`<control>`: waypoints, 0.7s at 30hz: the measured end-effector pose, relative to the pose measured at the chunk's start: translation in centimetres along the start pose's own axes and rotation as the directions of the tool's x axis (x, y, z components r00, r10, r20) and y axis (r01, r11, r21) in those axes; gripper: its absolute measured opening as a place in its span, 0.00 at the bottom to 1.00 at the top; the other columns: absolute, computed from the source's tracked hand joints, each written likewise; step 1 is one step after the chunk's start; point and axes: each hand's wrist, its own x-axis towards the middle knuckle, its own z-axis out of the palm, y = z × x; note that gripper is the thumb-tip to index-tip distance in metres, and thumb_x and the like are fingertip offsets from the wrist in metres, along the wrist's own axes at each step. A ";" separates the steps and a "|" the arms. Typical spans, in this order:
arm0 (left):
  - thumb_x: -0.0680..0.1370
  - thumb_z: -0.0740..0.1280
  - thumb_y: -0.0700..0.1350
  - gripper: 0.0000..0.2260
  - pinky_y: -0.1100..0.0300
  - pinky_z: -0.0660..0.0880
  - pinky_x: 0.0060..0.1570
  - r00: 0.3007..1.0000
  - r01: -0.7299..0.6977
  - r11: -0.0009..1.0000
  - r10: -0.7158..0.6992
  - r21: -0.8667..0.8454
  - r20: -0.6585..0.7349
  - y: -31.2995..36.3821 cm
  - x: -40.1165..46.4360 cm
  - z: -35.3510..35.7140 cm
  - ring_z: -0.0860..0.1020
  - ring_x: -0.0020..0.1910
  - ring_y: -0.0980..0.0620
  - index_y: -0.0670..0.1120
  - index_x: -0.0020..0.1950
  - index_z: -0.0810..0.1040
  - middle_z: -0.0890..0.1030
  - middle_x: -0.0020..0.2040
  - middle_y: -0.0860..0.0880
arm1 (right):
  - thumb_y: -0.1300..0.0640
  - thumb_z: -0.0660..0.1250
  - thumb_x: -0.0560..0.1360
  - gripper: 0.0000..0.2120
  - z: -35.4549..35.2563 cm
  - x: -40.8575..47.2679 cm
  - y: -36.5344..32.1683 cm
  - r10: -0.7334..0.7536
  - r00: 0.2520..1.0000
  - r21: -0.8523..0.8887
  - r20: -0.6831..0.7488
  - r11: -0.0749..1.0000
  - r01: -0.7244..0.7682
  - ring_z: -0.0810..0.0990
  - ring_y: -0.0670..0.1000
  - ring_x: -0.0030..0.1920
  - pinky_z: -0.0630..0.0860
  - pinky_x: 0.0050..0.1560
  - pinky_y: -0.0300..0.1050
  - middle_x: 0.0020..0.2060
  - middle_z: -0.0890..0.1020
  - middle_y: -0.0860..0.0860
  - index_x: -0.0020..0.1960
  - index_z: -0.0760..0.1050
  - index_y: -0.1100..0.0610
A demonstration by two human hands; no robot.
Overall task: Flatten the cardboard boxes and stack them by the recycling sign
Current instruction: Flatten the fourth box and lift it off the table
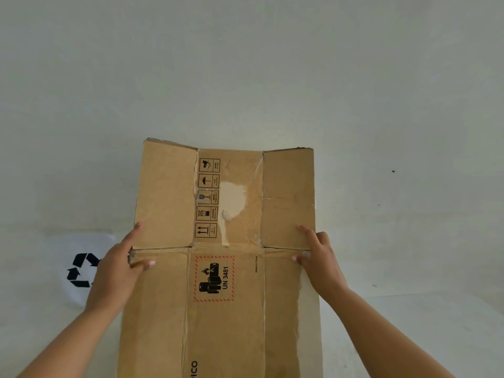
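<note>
Cardboard box (pixel 226 268): flattened, brown, hazard label, held upright at centre against a pale wall (pixel 245 64). Left hand (pixel 114 264) grip: pinches left edge. Right hand (pixel 320 257) grip: pinches right edge. Recycling sign (pixel 79 271): low left, partly behind left hand.

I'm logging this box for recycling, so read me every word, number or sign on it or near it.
"UN 3481": red-hatched battery label on the flattened brown cardboard box.
"Made in China": same panel.
"ICO": bottom edge, cut off.
Handling pictograms: captions too small.
Recycling arrows, no words: white sign.
</note>
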 end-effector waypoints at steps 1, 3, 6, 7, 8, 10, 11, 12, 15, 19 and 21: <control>0.70 0.73 0.38 0.35 0.57 0.68 0.43 1.000 0.003 1.000 -0.003 -0.006 -0.010 -0.3 0.2 -0.3 0.70 0.41 0.51 0.54 0.73 0.64 0.73 0.42 0.44 | 0.60 0.66 0.76 0.27 0.2 0.4 -0.5 -0.001 1.000 0.002 0.004 1.000 0.001 0.74 0.49 0.49 0.72 0.51 0.43 0.55 0.66 0.48 0.70 0.61 0.44; 0.70 0.74 0.38 0.35 0.56 0.68 0.45 1.000 0.004 1.000 -0.004 -0.013 -0.027 -0.8 0.6 -1.2 0.73 0.44 0.48 0.54 0.73 0.64 0.73 0.42 0.45 | 0.60 0.66 0.76 0.28 0.7 1.1 -1.6 0.003 1.000 0.005 0.008 1.000 -0.003 0.74 0.50 0.51 0.73 0.53 0.44 0.55 0.67 0.48 0.70 0.61 0.43; 0.69 0.74 0.38 0.35 0.56 0.69 0.49 0.999 0.006 1.000 -0.006 -0.015 -0.042 -1.8 1.5 -2.6 0.73 0.48 0.48 0.54 0.73 0.64 0.74 0.47 0.47 | 0.60 0.67 0.75 0.28 1.7 1.8 -3.3 0.022 1.000 0.021 0.013 1.000 -0.022 0.73 0.50 0.51 0.73 0.54 0.45 0.55 0.67 0.48 0.70 0.62 0.43; 0.69 0.74 0.38 0.35 0.56 0.69 0.49 0.999 0.007 1.000 -0.008 -0.014 -0.045 -2.4 1.8 -3.2 0.73 0.48 0.48 0.54 0.73 0.64 0.75 0.47 0.46 | 0.60 0.67 0.75 0.28 2.2 1.8 -3.9 0.027 1.000 0.027 0.015 0.999 -0.027 0.73 0.50 0.52 0.72 0.54 0.45 0.55 0.67 0.48 0.70 0.62 0.43; 0.69 0.75 0.39 0.35 0.56 0.69 0.48 0.999 0.009 1.000 -0.009 -0.009 -0.047 -3.1 2.0 -3.7 0.74 0.47 0.46 0.54 0.73 0.65 0.75 0.47 0.45 | 0.60 0.67 0.75 0.28 2.6 1.9 -4.6 0.028 0.999 0.029 0.017 0.999 -0.029 0.72 0.50 0.52 0.72 0.54 0.45 0.55 0.67 0.48 0.70 0.62 0.43; 0.69 0.75 0.40 0.36 0.55 0.70 0.48 0.999 0.017 1.000 -0.017 0.005 -0.045 -5.0 2.5 -5.0 0.74 0.48 0.45 0.54 0.73 0.65 0.75 0.48 0.45 | 0.60 0.67 0.74 0.29 3.8 1.7 -6.2 0.031 0.999 0.028 0.021 0.999 -0.032 0.72 0.50 0.52 0.71 0.53 0.44 0.55 0.67 0.48 0.70 0.63 0.43; 0.69 0.75 0.40 0.36 0.55 0.70 0.49 0.999 0.019 1.000 -0.019 0.005 -0.042 -5.9 2.8 -5.8 0.74 0.48 0.46 0.55 0.73 0.65 0.74 0.48 0.46 | 0.60 0.68 0.74 0.29 4.4 1.4 -7.0 0.029 0.999 0.025 0.019 0.999 -0.029 0.72 0.50 0.52 0.71 0.53 0.44 0.55 0.67 0.48 0.70 0.63 0.43; 0.69 0.75 0.40 0.36 0.55 0.69 0.49 0.999 0.018 1.000 -0.018 -0.002 -0.039 -6.8 3.0 -6.5 0.74 0.48 0.46 0.55 0.73 0.65 0.74 0.49 0.46 | 0.60 0.68 0.74 0.28 5.1 1.1 -7.8 0.025 1.000 0.021 0.016 0.999 -0.025 0.72 0.49 0.52 0.71 0.53 0.44 0.55 0.67 0.49 0.70 0.63 0.43; 0.69 0.75 0.40 0.36 0.57 0.69 0.51 1.000 0.002 1.000 -0.003 -0.024 -0.028 -9.6 3.3 -9.2 0.73 0.50 0.48 0.54 0.73 0.64 0.74 0.51 0.48 | 0.60 0.68 0.74 0.28 7.8 -0.2 -10.6 0.035 0.999 0.021 0.005 0.999 -0.035 0.71 0.49 0.52 0.71 0.55 0.45 0.55 0.67 0.49 0.70 0.63 0.43; 0.69 0.75 0.40 0.36 0.58 0.69 0.53 1.000 -0.003 1.000 0.004 -0.018 0.025 -14.6 4.1 -13.9 0.75 0.55 0.45 0.55 0.73 0.64 0.76 0.57 0.45 | 0.60 0.67 0.74 0.29 12.9 -3.1 -14.8 0.088 0.996 0.034 0.004 0.995 -0.089 0.70 0.49 0.52 0.68 0.53 0.43 0.55 0.67 0.49 0.71 0.63 0.44; 0.69 0.75 0.40 0.36 0.58 0.69 0.55 0.999 0.008 1.000 -0.008 -0.012 0.047 -17.2 4.6 -16.3 0.75 0.58 0.44 0.55 0.73 0.64 0.76 0.61 0.42 | 0.61 0.68 0.74 0.29 15.7 -4.4 -17.1 0.096 0.995 0.039 0.007 0.995 -0.096 0.71 0.49 0.52 0.68 0.53 0.43 0.55 0.67 0.49 0.70 0.63 0.45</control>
